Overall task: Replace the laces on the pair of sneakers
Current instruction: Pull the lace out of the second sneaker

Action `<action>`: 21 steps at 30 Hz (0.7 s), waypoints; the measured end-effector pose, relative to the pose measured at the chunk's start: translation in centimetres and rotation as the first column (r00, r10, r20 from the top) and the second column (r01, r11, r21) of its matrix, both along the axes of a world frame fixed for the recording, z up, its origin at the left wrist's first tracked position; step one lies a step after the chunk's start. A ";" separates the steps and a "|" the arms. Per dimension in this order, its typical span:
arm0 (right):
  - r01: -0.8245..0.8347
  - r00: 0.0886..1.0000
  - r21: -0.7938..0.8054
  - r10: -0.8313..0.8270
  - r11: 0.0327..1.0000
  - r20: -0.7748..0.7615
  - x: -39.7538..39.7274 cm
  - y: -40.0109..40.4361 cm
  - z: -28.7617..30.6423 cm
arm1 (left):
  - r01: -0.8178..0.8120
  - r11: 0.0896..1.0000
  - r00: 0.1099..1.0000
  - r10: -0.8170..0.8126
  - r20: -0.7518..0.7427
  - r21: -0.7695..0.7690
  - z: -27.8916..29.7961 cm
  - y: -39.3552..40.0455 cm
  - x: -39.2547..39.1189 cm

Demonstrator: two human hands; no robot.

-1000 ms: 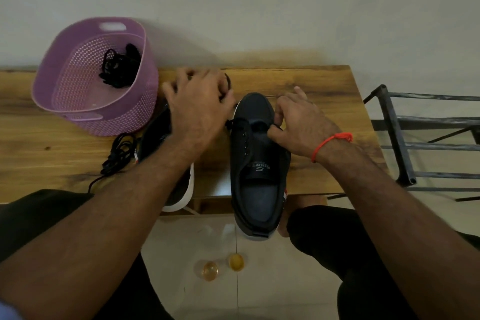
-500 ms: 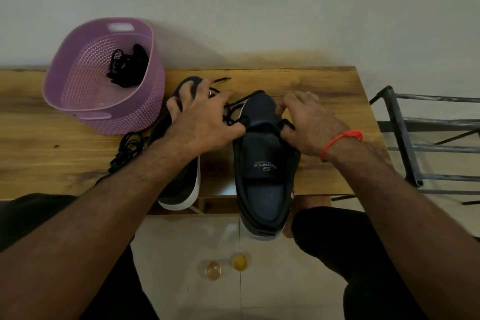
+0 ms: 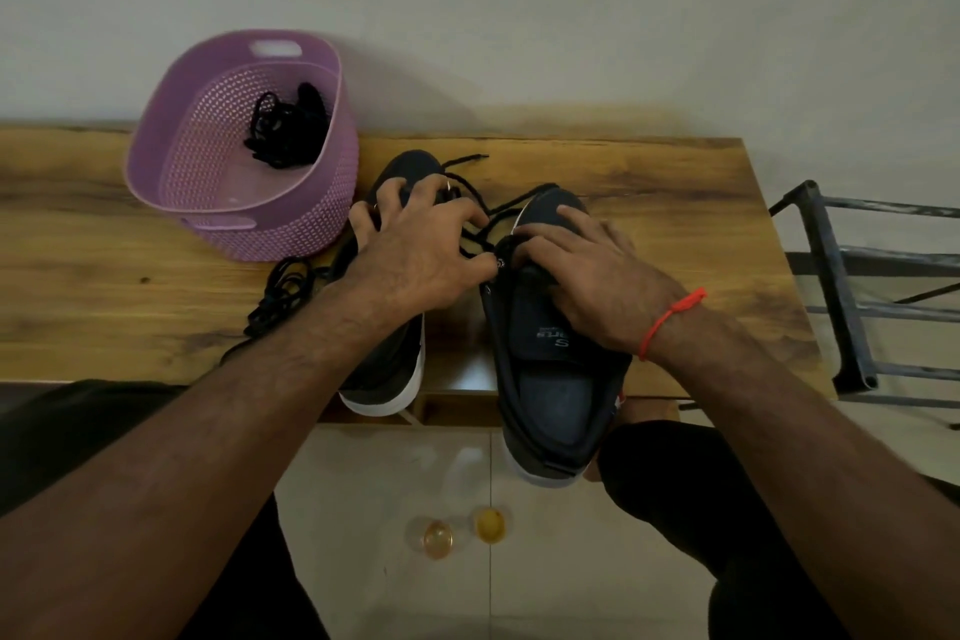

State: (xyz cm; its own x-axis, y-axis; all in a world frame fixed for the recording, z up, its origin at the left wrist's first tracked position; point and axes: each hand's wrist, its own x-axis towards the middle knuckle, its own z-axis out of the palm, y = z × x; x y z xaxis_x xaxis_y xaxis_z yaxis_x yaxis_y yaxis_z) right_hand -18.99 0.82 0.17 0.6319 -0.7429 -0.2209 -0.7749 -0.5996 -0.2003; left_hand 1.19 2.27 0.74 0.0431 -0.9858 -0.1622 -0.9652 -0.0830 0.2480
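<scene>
The right sneaker (image 3: pixel 550 369) lies on the table (image 3: pixel 675 224), heel overhanging the edge. Its black lace (image 3: pixel 498 213) is limp and light; grip it near the tip. The left hand (image 3: pixel 421 255) pinches the lace. The right hand (image 3: pixel 582 276) presses flat on the tongue, fingers spread.
</scene>
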 end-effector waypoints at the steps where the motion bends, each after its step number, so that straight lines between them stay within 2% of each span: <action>1: -0.003 1.000 -0.008 0.003 1.000 -0.015 -0.1 0.0 -0.1 | 0.001 1.000 1.000 -0.001 -0.001 0.000 0.0 0.0 0.0; 14: -0.071 0.997 -0.168 0.071 0.983 -0.009 -0.6 -0.3 0.1 | 0.003 0.999 1.000 -0.003 0.006 0.033 0.2 -0.4 -0.1; 18: -0.035 0.986 -0.211 0.068 0.977 0.149 -1.5 -0.9 1.7 | 0.015 0.999 1.000 -0.016 0.012 0.046 0.3 -0.5 -0.1; 21: 0.146 0.900 -0.194 -0.049 0.970 0.432 -2.7 -1.8 2.8 | 0.016 0.998 1.000 -0.016 0.011 0.057 0.2 -0.6 0.0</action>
